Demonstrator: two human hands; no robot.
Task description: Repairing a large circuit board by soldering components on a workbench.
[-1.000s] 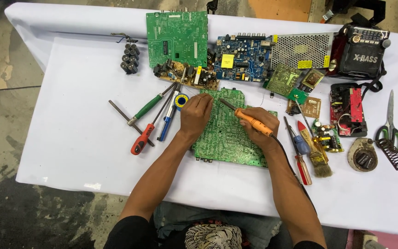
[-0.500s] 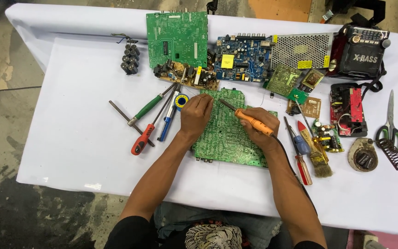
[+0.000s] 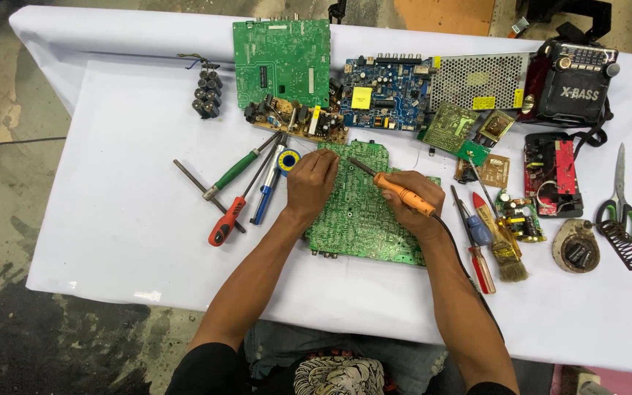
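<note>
A large green circuit board [image 3: 360, 212] lies solder side up on the white table in front of me. My right hand [image 3: 411, 205] grips an orange-handled soldering iron [image 3: 396, 192], its dark tip angled up-left over the board's upper part. My left hand [image 3: 312, 179] rests on the board's upper left edge with fingers pinched together close to the iron's tip; whether it holds thin solder wire I cannot tell. A blue and yellow solder spool [image 3: 287, 160] sits just left of that hand.
Screwdrivers with green [image 3: 232, 175], red [image 3: 226, 222] and blue [image 3: 265, 197] handles lie to the left. More boards [image 3: 281, 51] line the back. A brush [image 3: 505, 252], a black radio [image 3: 576, 73], scissors [image 3: 618, 194], an iron stand [image 3: 627, 245] and a battery pack [image 3: 206, 93] surround the work.
</note>
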